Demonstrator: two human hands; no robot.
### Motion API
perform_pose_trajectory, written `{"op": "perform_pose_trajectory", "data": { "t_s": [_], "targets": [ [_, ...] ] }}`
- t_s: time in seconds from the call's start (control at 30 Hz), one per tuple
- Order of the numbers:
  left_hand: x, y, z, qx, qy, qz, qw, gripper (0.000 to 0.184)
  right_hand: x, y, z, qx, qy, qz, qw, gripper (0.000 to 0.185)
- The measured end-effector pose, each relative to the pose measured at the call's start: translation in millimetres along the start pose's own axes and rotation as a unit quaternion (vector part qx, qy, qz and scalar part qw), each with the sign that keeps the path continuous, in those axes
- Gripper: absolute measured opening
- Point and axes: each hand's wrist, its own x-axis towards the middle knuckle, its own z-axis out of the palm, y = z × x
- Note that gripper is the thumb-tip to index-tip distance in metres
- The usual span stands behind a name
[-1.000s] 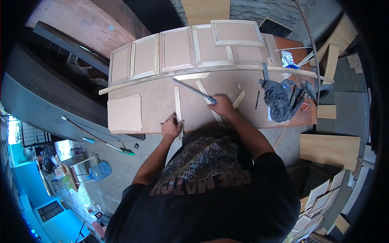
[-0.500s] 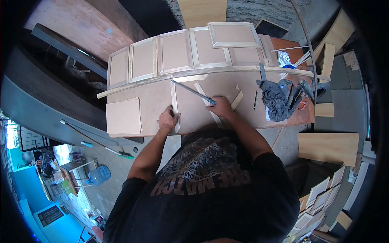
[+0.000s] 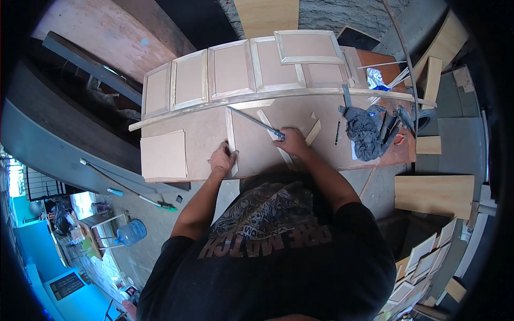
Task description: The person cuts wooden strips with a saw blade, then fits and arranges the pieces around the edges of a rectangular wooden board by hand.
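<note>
Counter (image 3: 393, 154): bears a row of framed panels (image 3: 230, 67) on its far side, one loose panel (image 3: 310, 46) overlapping them. A long batten (image 3: 214, 100) runs across in front, between the panels and your hands. Both your forearms reach forward over the near edge. Stacked sheets (image 3: 163, 154) sit left; dark cloth (image 3: 364, 131) lies right.

Your right hand (image 3: 292, 142) is curled, grip closed around the handle of a slender metal tool (image 3: 256, 122). The tool slants forward-left across an angled strip (image 3: 264, 119), its end at the far end of the upright strip (image 3: 230, 128). Your left hand (image 3: 220, 159) touches that strip's near part, thumb and fingers bent; cannot tell whether its grip pinches. Short offcut (image 3: 313, 132) and pencil (image 3: 337, 132) lie right of your right hand.
</note>
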Motion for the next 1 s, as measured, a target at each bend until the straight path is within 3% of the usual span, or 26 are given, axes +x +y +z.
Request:
{"op": "perform_pose_trajectory", "data": {
  "t_s": [0.83, 1.0],
  "targets": [
    [-1.7, -8.5, 6.8, 0.005, -0.002, 0.003, 1.0, 0.042, 0.8, 1.3, -3.0, 0.013, -0.016, 0.013, 1.0, 0.042],
    [-10.8, -0.1, 2.5, 0.008, -0.011, 0.021, 1.0, 0.051, 0.6, 1.6, -2.4, 0.007, -0.013, 0.008, 1.0, 0.042]
  ]
}}
